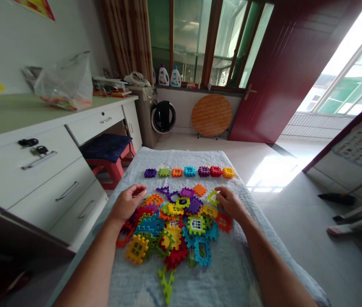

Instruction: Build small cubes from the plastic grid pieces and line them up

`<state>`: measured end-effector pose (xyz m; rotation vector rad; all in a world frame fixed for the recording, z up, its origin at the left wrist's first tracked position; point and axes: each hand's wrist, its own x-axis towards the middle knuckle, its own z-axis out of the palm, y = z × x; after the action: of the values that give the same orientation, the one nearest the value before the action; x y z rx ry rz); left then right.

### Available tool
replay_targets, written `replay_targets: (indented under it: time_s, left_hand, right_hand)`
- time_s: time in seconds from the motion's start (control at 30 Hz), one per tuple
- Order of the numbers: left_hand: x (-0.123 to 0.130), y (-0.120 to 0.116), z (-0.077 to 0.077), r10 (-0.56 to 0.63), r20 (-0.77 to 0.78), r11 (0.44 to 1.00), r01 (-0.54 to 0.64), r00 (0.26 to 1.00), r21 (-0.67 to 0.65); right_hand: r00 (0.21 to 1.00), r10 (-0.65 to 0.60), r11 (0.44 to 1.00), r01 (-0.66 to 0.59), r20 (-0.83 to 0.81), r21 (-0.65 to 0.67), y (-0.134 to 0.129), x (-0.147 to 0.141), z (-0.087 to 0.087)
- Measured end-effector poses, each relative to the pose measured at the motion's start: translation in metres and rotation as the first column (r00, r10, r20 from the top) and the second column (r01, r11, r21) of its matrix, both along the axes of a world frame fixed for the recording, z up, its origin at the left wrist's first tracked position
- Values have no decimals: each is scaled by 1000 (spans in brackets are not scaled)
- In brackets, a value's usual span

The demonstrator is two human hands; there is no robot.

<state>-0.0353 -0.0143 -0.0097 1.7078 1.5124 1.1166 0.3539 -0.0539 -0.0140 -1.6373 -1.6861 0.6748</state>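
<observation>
A heap of colourful plastic pieces lies on the cloth-covered table (225, 273). Behind it runs a row of small stacks, among them a purple one (150, 172), a green one (165, 172), a blue one (189, 171), a red one (216, 171) and a yellow one (228, 172). My left hand (129, 202) is at the heap's left edge, fingers bent with a gap to the thumb, nothing visible between them. My right hand (230, 201) has its fingertips at a yellow-green piece (213, 197) on the heap's right side, apparently pinching its edge.
At the left stands a white desk (48, 170) with a plastic bag (67, 83) on top. A red stool (112, 170) with a dark seat is beside the table. Farther back are a washing machine (149, 115), a round wooden board (211, 115) and a red door (273, 72).
</observation>
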Motion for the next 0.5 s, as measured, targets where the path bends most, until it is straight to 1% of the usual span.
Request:
replay_targets:
  time_s: [0.2, 0.27, 0.4, 0.5]
  left_hand:
    - [4, 0, -1, -20, -30, 999, 19, 999, -41]
    - [4, -1, -1, -25, -35, 999, 24, 999, -42]
    - [6, -2, 1, -19, -48, 999, 16, 999, -43]
    - [7, -3, 3, -5, -59, 999, 2, 998, -41]
  right_hand:
    - [997, -48, 995, 42, 68, 89, -1, -2, 2]
    - [997, -63, 994, 58, 47, 95, 0, -3, 1]
    - [996, -59, 993, 66, -74, 96, 0, -7, -3]
    - [995, -55, 995, 61, -81, 81, 0, -10, -3]
